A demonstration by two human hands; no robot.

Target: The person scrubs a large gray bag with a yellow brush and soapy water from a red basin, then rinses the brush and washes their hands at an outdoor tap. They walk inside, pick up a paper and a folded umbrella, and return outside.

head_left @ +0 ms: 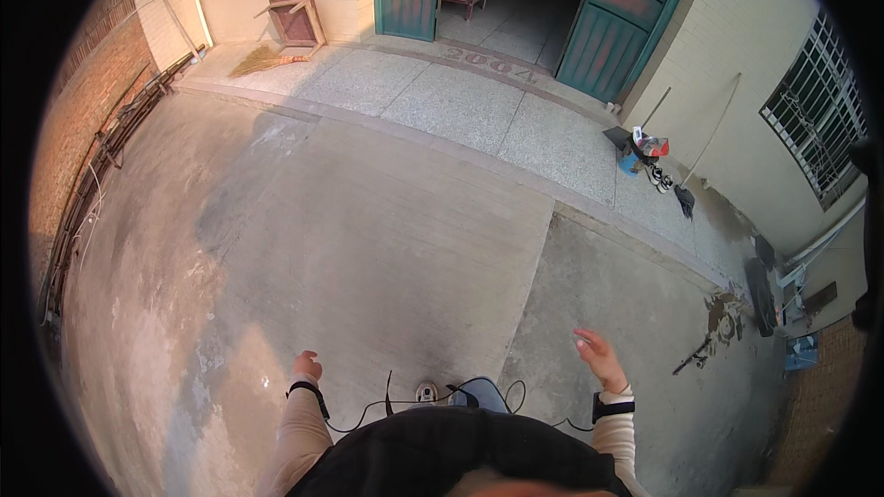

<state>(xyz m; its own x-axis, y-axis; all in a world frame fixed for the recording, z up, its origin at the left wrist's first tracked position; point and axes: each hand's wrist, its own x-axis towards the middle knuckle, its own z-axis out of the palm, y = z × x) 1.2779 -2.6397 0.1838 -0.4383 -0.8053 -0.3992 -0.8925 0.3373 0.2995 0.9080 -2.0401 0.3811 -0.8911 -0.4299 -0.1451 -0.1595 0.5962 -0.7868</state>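
Observation:
Both my arms reach forward over the concrete yard [387,248], well apart. My left hand [309,365] hovers above the ground with its fingers loosely bent and nothing in them. On the right, my right hand [601,361] is held out with fingers apart, also without any object. Each wrist wears a black band; the left band [308,396] and the right band [613,407] have thin black cable [354,425] running near them. Below, between the hands, part of a shoe [425,392] and blue trouser leg [481,394] show.
A raised step [442,101] leads to the open green doors [626,23]. Left of them lie a straw broom [264,60] and a wooden frame [296,22]. At right stand a blue bucket [631,164], shoes [659,179] and a mop [684,201]. Pipes [101,152] line the left wall.

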